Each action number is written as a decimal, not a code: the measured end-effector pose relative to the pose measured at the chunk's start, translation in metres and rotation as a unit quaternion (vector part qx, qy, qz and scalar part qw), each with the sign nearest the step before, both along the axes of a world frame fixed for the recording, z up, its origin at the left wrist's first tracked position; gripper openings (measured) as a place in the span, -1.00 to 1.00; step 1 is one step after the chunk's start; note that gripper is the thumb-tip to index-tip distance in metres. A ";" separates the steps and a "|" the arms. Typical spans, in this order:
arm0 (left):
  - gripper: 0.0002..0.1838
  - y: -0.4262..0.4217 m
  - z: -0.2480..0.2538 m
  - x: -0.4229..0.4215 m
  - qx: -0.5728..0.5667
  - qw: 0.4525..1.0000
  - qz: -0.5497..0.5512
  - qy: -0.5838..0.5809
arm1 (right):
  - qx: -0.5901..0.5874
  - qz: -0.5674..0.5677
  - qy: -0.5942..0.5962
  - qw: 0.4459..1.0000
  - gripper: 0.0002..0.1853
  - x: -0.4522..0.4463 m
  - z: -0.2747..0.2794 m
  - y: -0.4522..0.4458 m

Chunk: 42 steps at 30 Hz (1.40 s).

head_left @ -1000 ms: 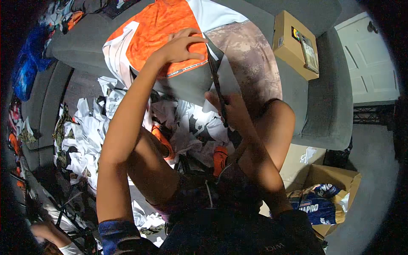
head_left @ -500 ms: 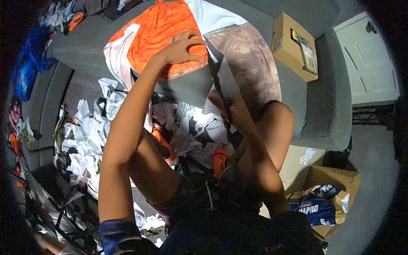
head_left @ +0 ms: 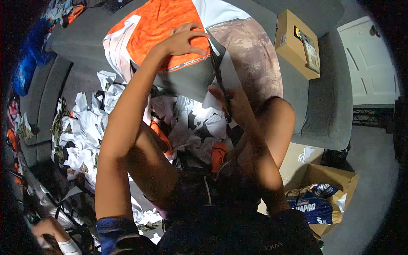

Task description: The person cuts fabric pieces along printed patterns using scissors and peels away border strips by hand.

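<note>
Orange fabric [head_left: 163,21] with white panels lies over the grey sofa, beside a brown camouflage-patterned piece [head_left: 250,46]. My left hand [head_left: 185,41] rests on the orange fabric near its printed lower edge, fingers spread. Dark scissors [head_left: 218,76] are in my right hand [head_left: 231,102], their blades pointing up along the border between the orange and the camouflage pieces. A loose white-grey strip of fabric [head_left: 229,72] hangs beside the blades. Shadow covers part of my right hand.
White scraps [head_left: 87,136] cover the floor at left and between my legs. A cardboard box [head_left: 293,46] sits on the sofa [head_left: 329,97]; another open box [head_left: 350,180] holds a blue bag [head_left: 312,208]. At lower left shows another person's arm [head_left: 51,229].
My hands stay nearly in place, with the scissors shifted only slightly. The other person's arm at lower left has come further into view than half a second ago.
</note>
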<state>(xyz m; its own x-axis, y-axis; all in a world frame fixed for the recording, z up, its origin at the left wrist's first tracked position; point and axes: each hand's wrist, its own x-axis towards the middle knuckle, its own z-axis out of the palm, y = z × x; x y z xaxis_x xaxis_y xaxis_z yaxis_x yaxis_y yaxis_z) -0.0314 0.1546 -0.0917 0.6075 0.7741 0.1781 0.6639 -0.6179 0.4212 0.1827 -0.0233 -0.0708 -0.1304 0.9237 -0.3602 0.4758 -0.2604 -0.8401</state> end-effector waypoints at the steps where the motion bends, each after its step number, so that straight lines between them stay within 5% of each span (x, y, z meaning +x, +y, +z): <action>1: -0.36 -0.001 -0.001 0.000 -0.005 1.000 0.005 -0.006 | 0.007 0.002 -0.004 1.000 -0.32 0.000 0.000 0.000; 15: -0.35 0.004 0.007 -0.003 -0.029 0.999 0.010 -0.030 | 0.070 0.046 -0.007 0.996 -0.51 0.005 0.015 -0.002; 20: -0.37 0.018 0.009 -0.010 -0.046 0.987 -0.020 -0.150 | -0.072 -0.002 0.113 0.991 -0.56 0.010 0.022 -0.014; 34: -0.28 0.018 0.002 -0.007 0.006 1.000 0.005 -0.029 | -0.066 0.024 -0.052 0.996 -0.46 -0.004 0.020 0.022; 42: -0.29 0.017 0.003 -0.004 -0.017 0.999 0.008 -0.042 | -0.037 0.019 -0.020 0.999 -0.40 -0.010 0.031 0.016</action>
